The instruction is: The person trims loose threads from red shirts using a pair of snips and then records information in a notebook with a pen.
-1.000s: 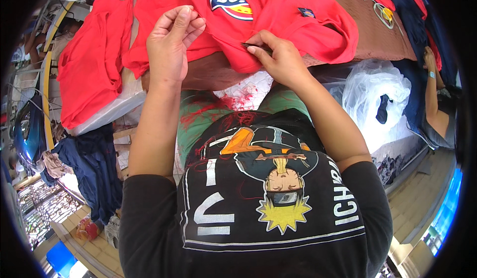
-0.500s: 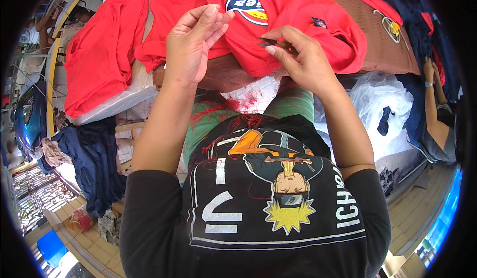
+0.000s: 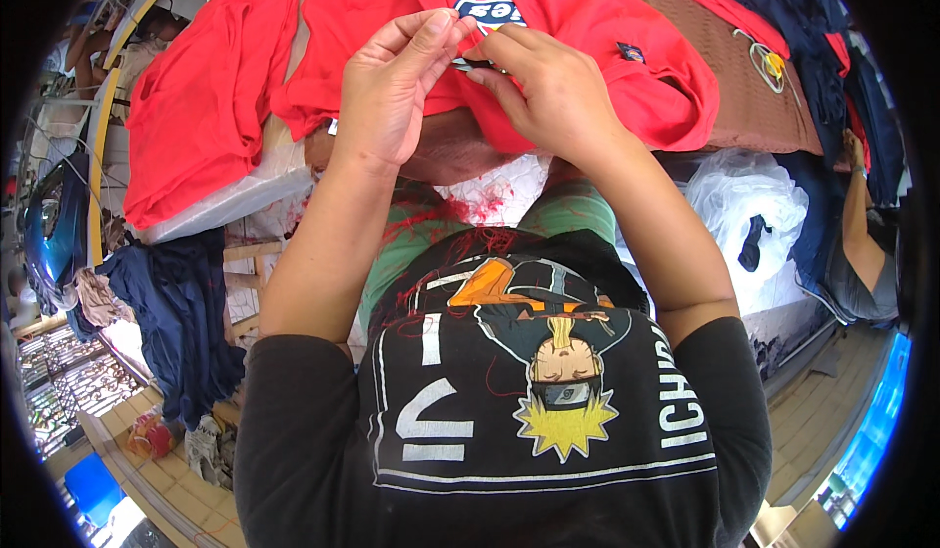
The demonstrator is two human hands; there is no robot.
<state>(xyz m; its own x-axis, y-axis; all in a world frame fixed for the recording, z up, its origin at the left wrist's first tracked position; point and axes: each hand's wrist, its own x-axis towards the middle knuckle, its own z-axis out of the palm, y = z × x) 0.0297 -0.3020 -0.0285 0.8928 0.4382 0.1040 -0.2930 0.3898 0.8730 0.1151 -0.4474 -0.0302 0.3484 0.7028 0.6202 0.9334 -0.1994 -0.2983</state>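
Note:
A red garment (image 3: pixel 627 107) with a round printed emblem lies over the brown cloth at the far side, just beyond my hands. My left hand (image 3: pixel 394 93) is raised over its near edge, thumb and fingers pinched together; what they hold, if anything, is too small to see. In my right hand (image 3: pixel 560 93) is a small dark cutting tool that looks like thread snips (image 3: pixel 474 64). Its tips point left, close to my left fingers. Most of the snips is hidden by my right hand.
Another red garment (image 3: pixel 211 107) lies at left. Red thread scraps (image 3: pixel 480 207) cover my lap. Clear plastic (image 3: pixel 739 205) bunches at right, below a brown padded cloth (image 3: pixel 764 122) with a white cord (image 3: pixel 766 63). A co-worker's arm (image 3: pixel 862 220) reaches into dark cloth at far right.
My right hand with the snips has moved left and slightly up, up to my left fingertips. My left hand has shifted slightly right. The red garment has moved slightly upward.

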